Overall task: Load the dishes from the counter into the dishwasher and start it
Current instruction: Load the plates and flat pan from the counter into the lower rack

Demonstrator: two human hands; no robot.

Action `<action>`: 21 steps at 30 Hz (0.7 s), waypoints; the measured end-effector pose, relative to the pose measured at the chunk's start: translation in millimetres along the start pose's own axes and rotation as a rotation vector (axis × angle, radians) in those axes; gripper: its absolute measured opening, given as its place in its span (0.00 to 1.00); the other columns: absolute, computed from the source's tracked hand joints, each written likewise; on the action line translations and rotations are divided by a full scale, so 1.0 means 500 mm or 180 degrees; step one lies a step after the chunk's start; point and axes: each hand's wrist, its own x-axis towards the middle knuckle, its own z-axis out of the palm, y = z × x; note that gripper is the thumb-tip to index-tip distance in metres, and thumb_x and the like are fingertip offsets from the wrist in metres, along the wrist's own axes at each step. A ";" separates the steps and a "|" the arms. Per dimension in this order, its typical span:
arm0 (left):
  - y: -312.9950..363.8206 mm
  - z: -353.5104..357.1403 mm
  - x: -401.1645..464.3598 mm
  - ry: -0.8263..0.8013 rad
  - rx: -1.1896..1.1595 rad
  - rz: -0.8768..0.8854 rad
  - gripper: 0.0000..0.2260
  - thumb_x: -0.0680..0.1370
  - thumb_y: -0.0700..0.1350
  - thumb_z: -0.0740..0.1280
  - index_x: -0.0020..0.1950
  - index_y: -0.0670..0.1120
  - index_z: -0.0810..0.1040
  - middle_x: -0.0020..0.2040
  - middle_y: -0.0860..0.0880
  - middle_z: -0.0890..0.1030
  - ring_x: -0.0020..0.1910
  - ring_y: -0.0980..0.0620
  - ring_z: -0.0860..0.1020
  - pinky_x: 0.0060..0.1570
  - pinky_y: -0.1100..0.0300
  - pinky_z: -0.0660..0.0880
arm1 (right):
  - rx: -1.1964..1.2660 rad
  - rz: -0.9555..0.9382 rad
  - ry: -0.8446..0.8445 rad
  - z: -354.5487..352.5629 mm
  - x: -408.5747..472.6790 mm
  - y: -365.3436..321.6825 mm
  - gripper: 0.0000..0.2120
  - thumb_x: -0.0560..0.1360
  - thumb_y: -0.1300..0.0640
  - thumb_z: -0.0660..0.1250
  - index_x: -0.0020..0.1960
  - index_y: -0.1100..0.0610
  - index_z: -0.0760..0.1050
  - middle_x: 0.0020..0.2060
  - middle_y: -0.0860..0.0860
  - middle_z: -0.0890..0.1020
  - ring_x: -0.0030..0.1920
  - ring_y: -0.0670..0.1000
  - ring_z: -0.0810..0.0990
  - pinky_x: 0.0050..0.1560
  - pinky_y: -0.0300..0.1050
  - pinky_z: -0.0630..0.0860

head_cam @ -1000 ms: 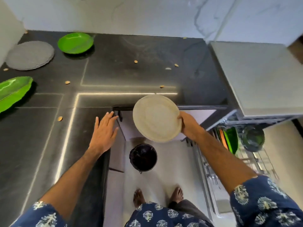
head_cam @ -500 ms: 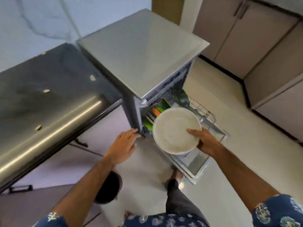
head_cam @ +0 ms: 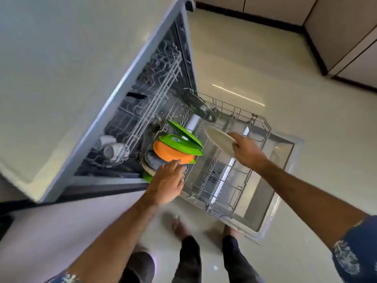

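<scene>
My right hand [head_cam: 247, 154] grips a round beige plate [head_cam: 219, 137] by its edge and holds it tilted, almost edge-on, over the pulled-out lower rack [head_cam: 234, 193] of the open dishwasher [head_cam: 130, 111]. In the rack's left part stand an orange plate [head_cam: 171, 153], green plates [head_cam: 183, 137] and a grey plate [head_cam: 156, 159] on edge. My left hand [head_cam: 167, 183] reaches to these, its fingertips touching the grey and orange plates. A dark round lid or pan [head_cam: 199, 107] leans at the rack's far end.
The upper rack [head_cam: 155, 78] is inside the machine with white cups [head_cam: 111, 148] at its near end. The open door [head_cam: 271, 193] lies flat over the cream floor. Cabinets [head_cam: 346, 37] stand at the far right. My feet [head_cam: 179, 225] are just before the door.
The view has swung from the black counter to the dishwasher. My right hand has carried the beige plate down over the lower rack and tilted it; my left hand has moved onto the racked plates.
</scene>
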 end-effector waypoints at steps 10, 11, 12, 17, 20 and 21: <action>-0.160 0.177 0.393 0.0438 0.0785 -0.0324 0.27 0.81 0.54 0.61 0.78 0.43 0.63 0.79 0.40 0.61 0.79 0.42 0.57 0.75 0.38 0.54 | -0.0538 -0.0976 0.0513 0.201 0.342 0.084 0.23 0.77 0.63 0.56 0.71 0.54 0.65 0.53 0.65 0.80 0.47 0.65 0.80 0.43 0.55 0.77; -0.172 0.186 0.411 0.0462 0.0807 -0.0316 0.28 0.82 0.54 0.60 0.78 0.43 0.62 0.79 0.41 0.61 0.79 0.42 0.57 0.76 0.38 0.53 | -0.0536 -0.1023 0.0538 0.219 0.366 0.084 0.24 0.77 0.64 0.56 0.72 0.53 0.65 0.52 0.64 0.80 0.46 0.65 0.80 0.41 0.54 0.76; -0.182 0.193 0.424 0.0473 0.0816 -0.0310 0.28 0.82 0.55 0.59 0.79 0.44 0.61 0.79 0.41 0.61 0.79 0.42 0.57 0.76 0.38 0.52 | -0.0533 -0.1068 0.0578 0.232 0.384 0.077 0.26 0.75 0.64 0.56 0.72 0.53 0.64 0.52 0.64 0.80 0.45 0.64 0.80 0.39 0.52 0.73; -0.234 0.233 0.459 0.0314 0.0898 -0.0351 0.26 0.82 0.58 0.55 0.77 0.47 0.64 0.79 0.44 0.62 0.80 0.42 0.55 0.76 0.37 0.51 | -0.0332 -0.1469 0.0730 0.278 0.473 0.032 0.28 0.71 0.65 0.55 0.72 0.59 0.65 0.57 0.63 0.78 0.50 0.63 0.79 0.42 0.53 0.72; -0.243 0.240 0.460 0.0425 0.0890 -0.0271 0.26 0.82 0.59 0.54 0.76 0.47 0.66 0.78 0.45 0.65 0.79 0.42 0.56 0.74 0.36 0.55 | -0.0310 -0.1502 0.0816 0.283 0.515 0.005 0.27 0.73 0.64 0.55 0.72 0.59 0.64 0.58 0.62 0.78 0.50 0.62 0.78 0.43 0.53 0.72; -0.245 0.241 0.460 0.0420 0.0874 -0.0254 0.26 0.82 0.59 0.53 0.76 0.48 0.66 0.78 0.46 0.65 0.80 0.42 0.56 0.74 0.35 0.56 | -0.0292 -0.1486 0.0839 0.284 0.526 -0.002 0.26 0.73 0.65 0.54 0.71 0.59 0.64 0.57 0.62 0.78 0.47 0.61 0.78 0.40 0.52 0.71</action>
